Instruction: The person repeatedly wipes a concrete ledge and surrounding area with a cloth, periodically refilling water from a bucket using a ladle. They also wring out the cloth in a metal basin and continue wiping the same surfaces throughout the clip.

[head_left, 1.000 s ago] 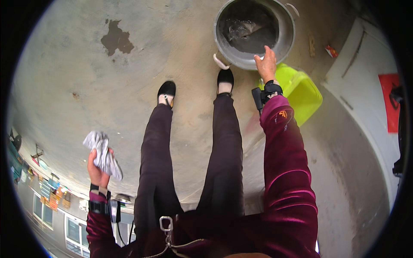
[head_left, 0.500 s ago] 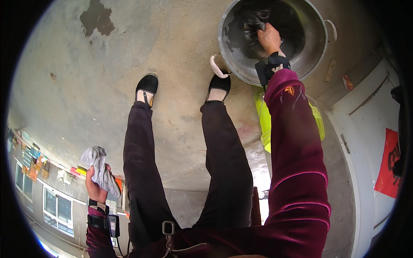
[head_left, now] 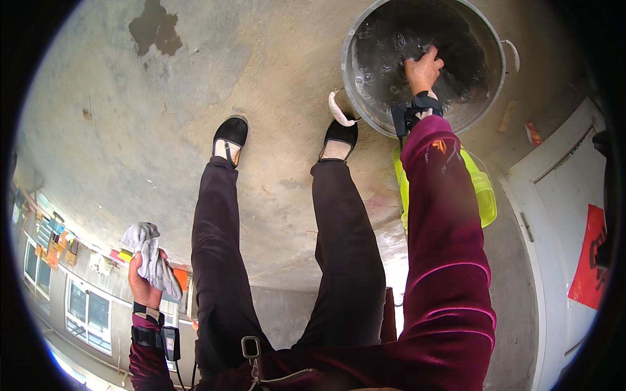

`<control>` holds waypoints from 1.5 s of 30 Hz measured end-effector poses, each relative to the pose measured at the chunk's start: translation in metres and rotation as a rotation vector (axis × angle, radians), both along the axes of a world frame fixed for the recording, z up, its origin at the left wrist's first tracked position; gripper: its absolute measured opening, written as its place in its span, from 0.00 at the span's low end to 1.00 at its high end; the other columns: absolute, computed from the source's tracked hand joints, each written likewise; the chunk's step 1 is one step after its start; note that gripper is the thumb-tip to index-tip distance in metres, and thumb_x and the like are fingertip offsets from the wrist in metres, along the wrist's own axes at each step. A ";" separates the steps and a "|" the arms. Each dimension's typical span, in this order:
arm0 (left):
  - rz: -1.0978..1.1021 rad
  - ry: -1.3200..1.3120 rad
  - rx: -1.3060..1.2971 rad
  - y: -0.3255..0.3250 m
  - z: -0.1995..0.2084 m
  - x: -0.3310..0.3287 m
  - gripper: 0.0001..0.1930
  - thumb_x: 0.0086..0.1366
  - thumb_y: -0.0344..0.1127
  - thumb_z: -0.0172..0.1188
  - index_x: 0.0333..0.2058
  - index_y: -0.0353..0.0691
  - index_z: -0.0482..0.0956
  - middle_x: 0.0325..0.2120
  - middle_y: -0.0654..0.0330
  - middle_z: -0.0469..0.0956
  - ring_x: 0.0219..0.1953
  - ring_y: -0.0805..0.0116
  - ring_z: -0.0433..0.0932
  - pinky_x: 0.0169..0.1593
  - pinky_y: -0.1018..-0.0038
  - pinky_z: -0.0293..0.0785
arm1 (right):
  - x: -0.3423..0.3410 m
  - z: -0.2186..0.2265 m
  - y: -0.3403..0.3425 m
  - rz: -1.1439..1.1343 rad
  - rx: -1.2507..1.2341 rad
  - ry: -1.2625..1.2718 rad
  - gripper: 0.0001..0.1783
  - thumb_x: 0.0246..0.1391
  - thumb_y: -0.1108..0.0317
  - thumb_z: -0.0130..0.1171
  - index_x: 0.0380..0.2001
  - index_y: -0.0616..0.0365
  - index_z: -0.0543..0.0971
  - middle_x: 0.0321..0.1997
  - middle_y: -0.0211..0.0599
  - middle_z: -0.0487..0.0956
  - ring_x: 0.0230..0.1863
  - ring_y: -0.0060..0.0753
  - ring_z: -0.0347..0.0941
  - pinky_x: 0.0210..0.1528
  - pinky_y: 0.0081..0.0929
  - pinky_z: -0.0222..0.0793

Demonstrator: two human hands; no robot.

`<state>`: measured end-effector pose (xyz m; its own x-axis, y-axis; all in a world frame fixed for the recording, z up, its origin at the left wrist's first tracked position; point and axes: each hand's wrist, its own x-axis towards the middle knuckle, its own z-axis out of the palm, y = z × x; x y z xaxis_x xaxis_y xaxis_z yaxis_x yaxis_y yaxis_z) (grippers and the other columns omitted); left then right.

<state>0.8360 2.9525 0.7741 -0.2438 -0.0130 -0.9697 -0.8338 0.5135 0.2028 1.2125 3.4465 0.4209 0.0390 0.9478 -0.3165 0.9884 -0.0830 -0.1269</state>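
At the lower left, my left hand point(head_left: 145, 287) is closed around a bunched light grey cloth point(head_left: 151, 255), damp-looking and folded over the fingers. My right hand point(head_left: 424, 70) reaches into a wide metal pot point(head_left: 365, 107) at the upper right. The pot holds dark, rippling water point(head_left: 460, 42). The fingers of that hand are apart at the water's surface, and nothing shows in them. Whatever lies under the water is hidden by its dark colour.
A yellow-green bucket point(head_left: 484, 195) stands beside the pot, partly behind my right sleeve. One wrapped pot handle point(head_left: 339, 109) sticks out by my shoe point(head_left: 340, 135). A pale door point(head_left: 554, 176) is at the right. A wet patch point(head_left: 155, 29) darkens the concrete floor.
My right hand has let go of a dark grey, cloth-like thing, which no longer shows, and its fingers have spread. My left hand still holds the cloth. The view has shifted slightly.
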 end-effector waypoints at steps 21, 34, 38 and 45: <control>-0.024 0.061 0.016 0.024 -0.004 0.005 0.23 0.61 0.52 0.48 0.43 0.36 0.69 0.28 0.55 0.74 0.24 0.65 0.74 0.29 0.70 0.73 | -0.015 0.053 0.011 -0.695 -0.217 0.741 0.23 0.51 0.39 0.53 0.30 0.48 0.75 0.22 0.25 0.74 0.20 0.24 0.66 0.21 0.31 0.60; -0.026 0.049 -0.018 0.025 -0.012 0.002 0.23 0.61 0.52 0.48 0.42 0.36 0.69 0.28 0.55 0.74 0.25 0.65 0.75 0.29 0.70 0.74 | 0.027 0.022 0.018 -0.269 -0.085 0.339 0.49 0.41 0.48 0.66 0.61 0.55 0.52 0.63 0.52 0.54 0.57 0.54 0.61 0.55 0.39 0.64; -0.031 0.082 -0.027 0.020 -0.017 0.000 0.22 0.62 0.53 0.47 0.42 0.37 0.70 0.29 0.57 0.75 0.24 0.64 0.76 0.29 0.69 0.76 | 0.022 -0.017 0.012 0.163 -0.006 0.214 0.48 0.36 0.54 0.68 0.61 0.48 0.55 0.60 0.56 0.56 0.57 0.62 0.60 0.56 0.46 0.61; -0.032 0.072 -0.049 0.020 -0.020 -0.002 0.22 0.62 0.53 0.46 0.41 0.37 0.69 0.29 0.57 0.75 0.25 0.63 0.76 0.28 0.68 0.76 | -0.013 -0.038 -0.007 0.142 -0.105 0.094 0.22 0.45 0.51 0.56 0.42 0.50 0.77 0.42 0.51 0.77 0.47 0.57 0.71 0.49 0.44 0.67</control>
